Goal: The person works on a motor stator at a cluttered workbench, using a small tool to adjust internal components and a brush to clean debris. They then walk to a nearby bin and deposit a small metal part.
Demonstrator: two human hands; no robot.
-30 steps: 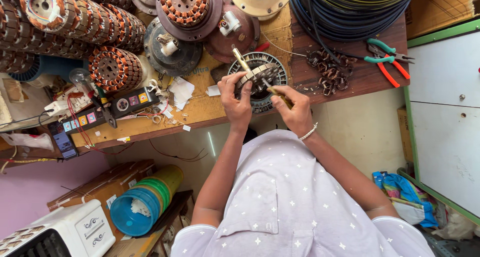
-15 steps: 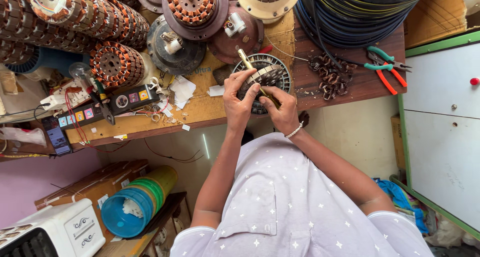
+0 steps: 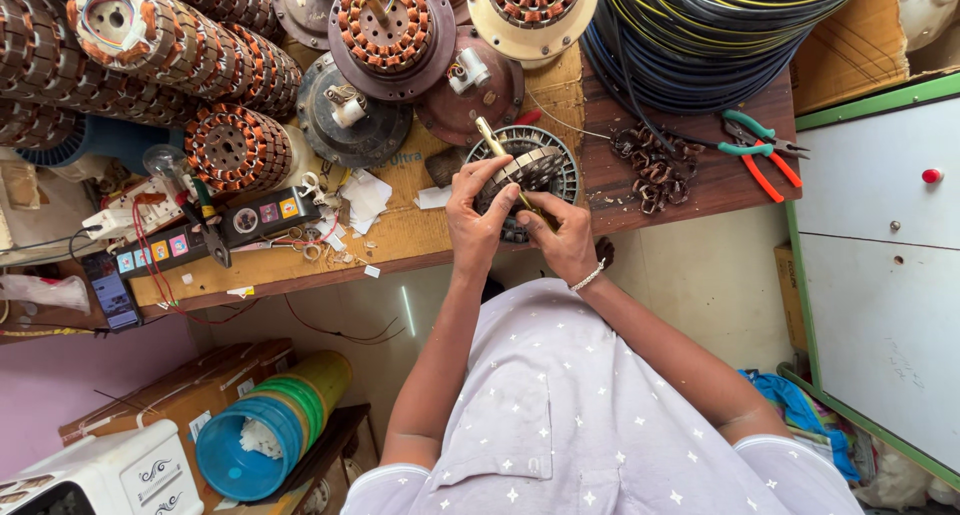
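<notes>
The left hand (image 3: 478, 213) is raised off the workbench edge, forearm running straight up from the elbow near the person's chest, wrist slightly bent, fingers curled over the near rim of a round fan stator (image 3: 528, 175) with dark laminated slots. Its grip is closed on that stator, thumb on the side facing the person and fingertips pressing the top face. The right hand (image 3: 562, 237) sits just beside it, touching the stator's lower right edge; its forearm comes in on a slant from the right, a pale beaded bracelet (image 3: 588, 277) round the wrist. This hand is closed round a thin brass-coloured rod (image 3: 497, 147), which passes across the stator's face and sticks out beyond the left hand's fingertips, tilted away toward the back of the bench. How tightly the fingers pinch the rod cannot be told, since the knuckles hide it.

The stator is held between both hands, above the front edge of the wooden workbench (image 3: 420, 237) and over a round slotted metal cover (image 3: 570, 170) lying behind it. Beyond the right hand, well apart, lie a heap of brown wire clippings (image 3: 652, 165) and green and orange pliers (image 3: 760, 150). Beyond the left hand stand copper-wound stators (image 3: 235, 147) and a black test board (image 3: 215, 233).
</notes>
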